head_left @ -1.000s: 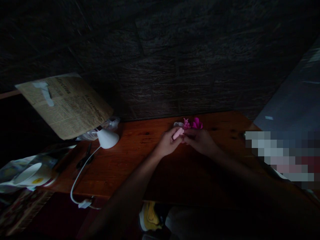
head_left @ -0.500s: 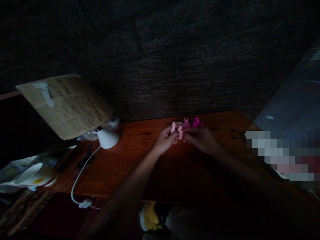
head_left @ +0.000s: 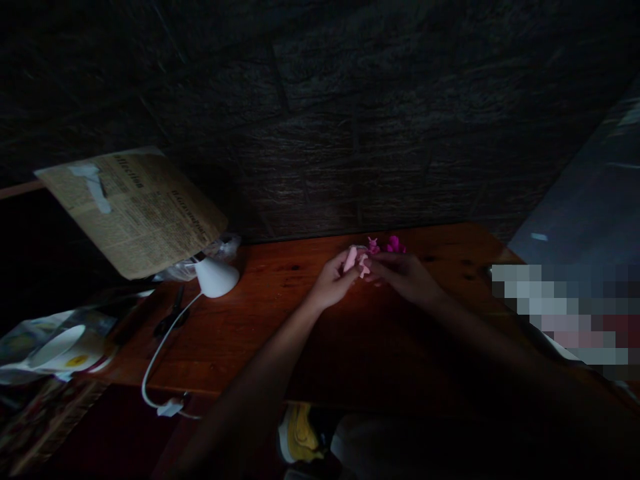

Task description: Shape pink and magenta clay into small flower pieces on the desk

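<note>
Working small pink bits w/ both hands, just right of frame ctr, above the wood table point(head_left: 250, 333). L hand point(head_left: 327, 283) is pinching the stick-shaped pink piece point(head_left: 351, 259) btwn thumb and fingers; its thumb is also lying against the small lobed pink piece point(head_left: 364, 267). R hand point(head_left: 407, 277) is bringing fingertips together at that piece's right edge; can't tell whether they're gripping it or only touching, too dim. Behind the hands, the pink figurine point(head_left: 373, 245) and magenta piece point(head_left: 395, 245) are sitting near the table's back edge.

Handling-wise, pieces are prob. soft, so light pressure is seeming best: L hand keeping steady, R doing fine moves w/ fingertips only. Pressing too hard is risking dents. Light's poor; tilting pieces toward brighter side is prob. helping.
</note>
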`<state>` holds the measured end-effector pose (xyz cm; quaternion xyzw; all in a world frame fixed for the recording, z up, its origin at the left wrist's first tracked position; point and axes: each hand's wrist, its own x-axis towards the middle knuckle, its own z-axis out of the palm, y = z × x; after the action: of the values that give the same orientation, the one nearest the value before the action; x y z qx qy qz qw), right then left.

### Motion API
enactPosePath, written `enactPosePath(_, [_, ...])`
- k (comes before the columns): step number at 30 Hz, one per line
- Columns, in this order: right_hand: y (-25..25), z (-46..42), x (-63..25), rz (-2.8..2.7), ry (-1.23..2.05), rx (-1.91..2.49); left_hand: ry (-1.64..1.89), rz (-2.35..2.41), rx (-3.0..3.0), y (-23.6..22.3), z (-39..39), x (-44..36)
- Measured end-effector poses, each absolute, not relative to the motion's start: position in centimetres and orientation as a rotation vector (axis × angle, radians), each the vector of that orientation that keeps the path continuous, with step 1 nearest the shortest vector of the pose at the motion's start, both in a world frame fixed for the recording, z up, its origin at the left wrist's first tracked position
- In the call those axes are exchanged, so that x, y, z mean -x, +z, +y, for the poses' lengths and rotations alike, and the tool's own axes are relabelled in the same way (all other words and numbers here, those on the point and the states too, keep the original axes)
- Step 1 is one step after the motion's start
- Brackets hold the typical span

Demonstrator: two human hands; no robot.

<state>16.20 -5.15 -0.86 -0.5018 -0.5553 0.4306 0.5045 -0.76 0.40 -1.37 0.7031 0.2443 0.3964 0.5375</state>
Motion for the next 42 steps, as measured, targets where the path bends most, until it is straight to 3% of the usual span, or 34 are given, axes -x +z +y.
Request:
enactPosePath(9, [-1.2,-5.1,-16.2,-1.316,1.091,1.132,1.052,0.613,-1.568,-1.3,0.3,0.4])
enactPosePath(28, [-0.8,-5.5,-15.7,-1.37,1.037,1.135,0.749,0.743,-1.408,-0.2,0.2,1.5])
enactPosePath(42, [-0.7,-5.7,-15.9,-1.397,0.945,1.174,0.764,0.628,-1.342,-0.8,0.4,1.3])
